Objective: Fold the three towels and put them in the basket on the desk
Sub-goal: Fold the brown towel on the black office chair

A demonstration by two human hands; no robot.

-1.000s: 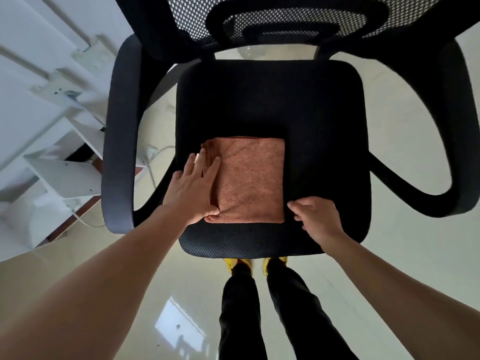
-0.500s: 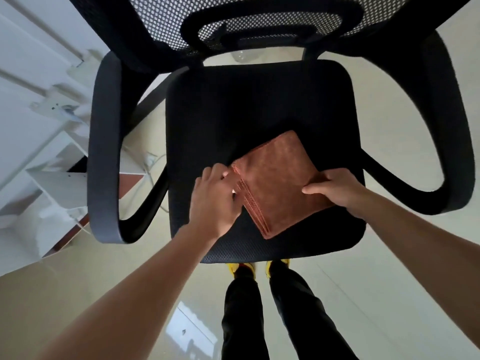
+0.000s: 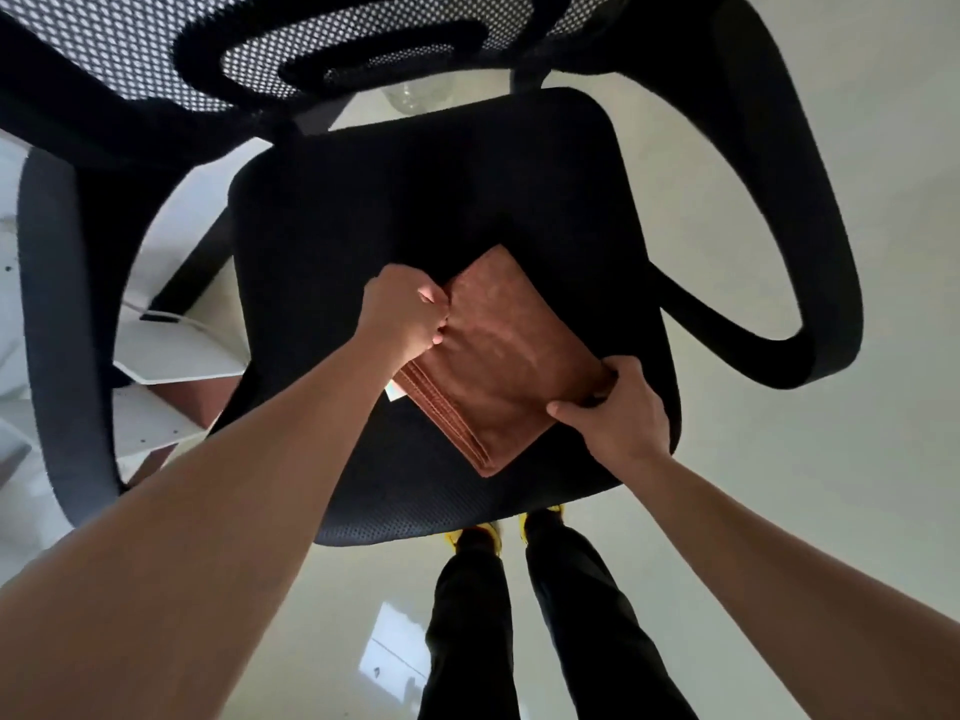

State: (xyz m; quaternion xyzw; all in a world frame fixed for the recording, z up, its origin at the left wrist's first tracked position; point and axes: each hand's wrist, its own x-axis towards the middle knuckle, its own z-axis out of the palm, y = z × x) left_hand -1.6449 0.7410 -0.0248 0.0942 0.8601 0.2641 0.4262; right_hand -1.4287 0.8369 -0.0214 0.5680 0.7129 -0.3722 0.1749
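A folded rust-brown towel [image 3: 506, 356] is held over the black seat of an office chair [image 3: 363, 226], turned diagonally. My left hand [image 3: 402, 317] pinches its upper left edge with closed fingers. My right hand [image 3: 615, 407] grips its lower right corner, thumb on top. A small white label shows at the towel's left corner. No basket, desk or other towels are in view.
The chair's mesh backrest [image 3: 156, 59] rises at the top, with curved armrests to the left [image 3: 62, 330] and right [image 3: 810, 252]. White shelving [image 3: 171, 350] stands on the left beyond the armrest. My legs and yellow shoes [image 3: 478, 537] stand on the glossy floor below the seat.
The towel lay flat and square on the seat under my left hand; both hands have since gripped it, turned it diagonally and shifted it to the right. The view has moved closer.
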